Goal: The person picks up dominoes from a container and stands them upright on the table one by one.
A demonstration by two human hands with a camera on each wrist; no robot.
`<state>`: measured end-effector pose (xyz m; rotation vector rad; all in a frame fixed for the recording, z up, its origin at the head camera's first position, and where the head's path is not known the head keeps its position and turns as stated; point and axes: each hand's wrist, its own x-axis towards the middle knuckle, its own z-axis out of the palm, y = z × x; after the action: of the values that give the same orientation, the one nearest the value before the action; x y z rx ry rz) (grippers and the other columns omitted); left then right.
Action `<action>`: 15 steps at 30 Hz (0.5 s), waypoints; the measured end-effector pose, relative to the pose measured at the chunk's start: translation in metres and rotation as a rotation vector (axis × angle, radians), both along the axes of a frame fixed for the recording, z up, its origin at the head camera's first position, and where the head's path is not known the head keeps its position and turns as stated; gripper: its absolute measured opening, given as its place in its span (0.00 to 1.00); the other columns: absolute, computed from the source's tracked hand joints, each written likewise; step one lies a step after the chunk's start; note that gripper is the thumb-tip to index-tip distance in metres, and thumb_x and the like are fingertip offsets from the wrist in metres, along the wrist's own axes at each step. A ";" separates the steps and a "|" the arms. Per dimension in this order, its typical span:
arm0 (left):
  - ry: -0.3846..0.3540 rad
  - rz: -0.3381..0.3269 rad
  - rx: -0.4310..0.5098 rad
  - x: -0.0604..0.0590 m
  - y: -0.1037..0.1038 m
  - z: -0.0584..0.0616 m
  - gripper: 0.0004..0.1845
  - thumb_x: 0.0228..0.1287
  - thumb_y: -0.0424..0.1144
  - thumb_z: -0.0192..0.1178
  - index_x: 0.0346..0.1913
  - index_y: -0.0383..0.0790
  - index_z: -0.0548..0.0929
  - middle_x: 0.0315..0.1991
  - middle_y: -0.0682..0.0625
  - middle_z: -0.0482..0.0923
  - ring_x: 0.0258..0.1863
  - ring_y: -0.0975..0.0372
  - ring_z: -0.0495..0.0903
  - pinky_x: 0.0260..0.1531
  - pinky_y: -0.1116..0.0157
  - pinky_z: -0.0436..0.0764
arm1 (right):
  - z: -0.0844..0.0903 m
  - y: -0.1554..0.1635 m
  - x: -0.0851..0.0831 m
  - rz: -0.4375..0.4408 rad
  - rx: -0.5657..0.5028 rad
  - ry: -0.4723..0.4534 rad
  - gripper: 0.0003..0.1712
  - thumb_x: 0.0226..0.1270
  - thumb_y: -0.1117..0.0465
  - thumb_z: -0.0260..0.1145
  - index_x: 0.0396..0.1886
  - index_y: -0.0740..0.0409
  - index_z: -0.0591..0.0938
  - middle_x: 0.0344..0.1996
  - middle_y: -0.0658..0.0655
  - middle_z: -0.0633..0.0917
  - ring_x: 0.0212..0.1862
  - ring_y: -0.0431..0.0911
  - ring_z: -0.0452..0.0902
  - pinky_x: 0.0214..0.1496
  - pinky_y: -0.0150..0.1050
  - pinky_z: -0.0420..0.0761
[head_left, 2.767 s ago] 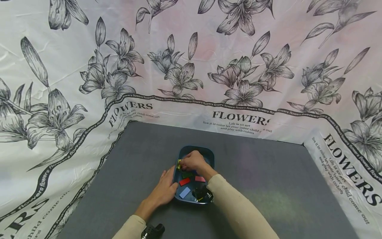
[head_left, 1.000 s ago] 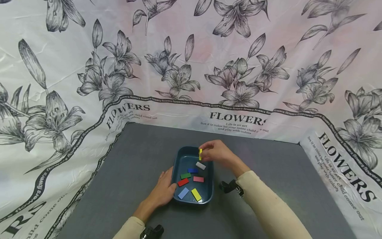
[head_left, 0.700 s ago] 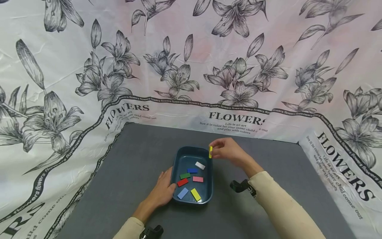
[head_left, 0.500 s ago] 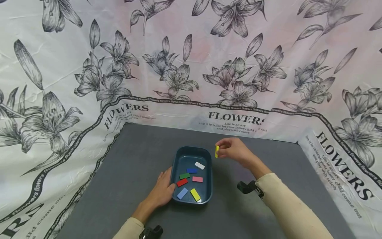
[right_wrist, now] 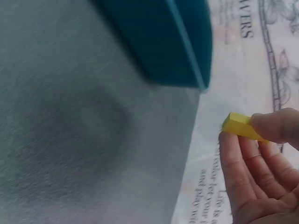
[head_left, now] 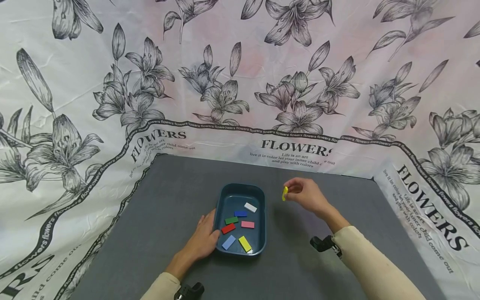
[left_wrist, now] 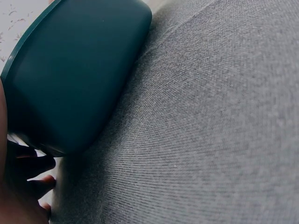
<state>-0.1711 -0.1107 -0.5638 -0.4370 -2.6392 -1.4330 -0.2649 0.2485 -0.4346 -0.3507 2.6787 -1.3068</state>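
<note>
In the head view, my right hand (head_left: 305,194) pinches a small yellow block (head_left: 285,193) between thumb and fingertips, above the table to the right of a dark blue-green tray (head_left: 260,233). The right wrist view shows the thumb over the yellow block (right_wrist: 240,125) and fingers under it. My left hand (head_left: 202,237) holds the tray's left side, thumb at the rim and fingers along the outer wall. Inside the tray lie separate blocks: white (head_left: 250,207), dark blue (head_left: 241,213), green (head_left: 231,220), pink (head_left: 247,224), red (head_left: 228,228), light blue (head_left: 228,242) and another yellow one (head_left: 245,244).
A grey cloth-covered table (head_left: 180,179) extends around the tray on every side. Behind it and at both sides hangs a white sheet (head_left: 225,139) with flower prints and lettering. Each wrist carries a black camera, such as the right wrist camera (head_left: 322,243).
My right hand has lifted the yellow block out of the tray and carried it rightward, past the tray's right rim. My left hand stays at the tray's left side.
</note>
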 end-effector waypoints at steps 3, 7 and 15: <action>0.019 -0.010 0.013 0.000 -0.001 -0.001 0.38 0.71 0.35 0.49 0.83 0.30 0.62 0.80 0.32 0.69 0.79 0.37 0.66 0.81 0.28 0.48 | -0.011 0.005 0.000 -0.001 0.013 0.032 0.16 0.72 0.65 0.74 0.57 0.64 0.86 0.46 0.60 0.93 0.48 0.49 0.91 0.52 0.45 0.89; 0.006 -0.006 0.011 0.000 0.000 0.001 0.38 0.71 0.34 0.50 0.83 0.31 0.62 0.81 0.33 0.68 0.80 0.37 0.65 0.82 0.28 0.47 | -0.024 0.010 -0.001 -0.001 0.033 0.070 0.15 0.72 0.65 0.74 0.55 0.63 0.86 0.46 0.59 0.93 0.49 0.49 0.91 0.51 0.46 0.89; -0.056 -0.003 -0.033 0.001 0.001 0.010 0.37 0.71 0.31 0.50 0.83 0.30 0.63 0.81 0.35 0.69 0.82 0.39 0.65 0.82 0.28 0.47 | -0.045 0.012 0.000 0.006 0.053 0.115 0.13 0.71 0.66 0.75 0.53 0.62 0.87 0.45 0.57 0.94 0.49 0.50 0.92 0.51 0.49 0.90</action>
<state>-0.1704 -0.1099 -0.5538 -0.4094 -2.7109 -1.4249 -0.2644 0.2608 -0.4794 -0.4394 2.7978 -1.2478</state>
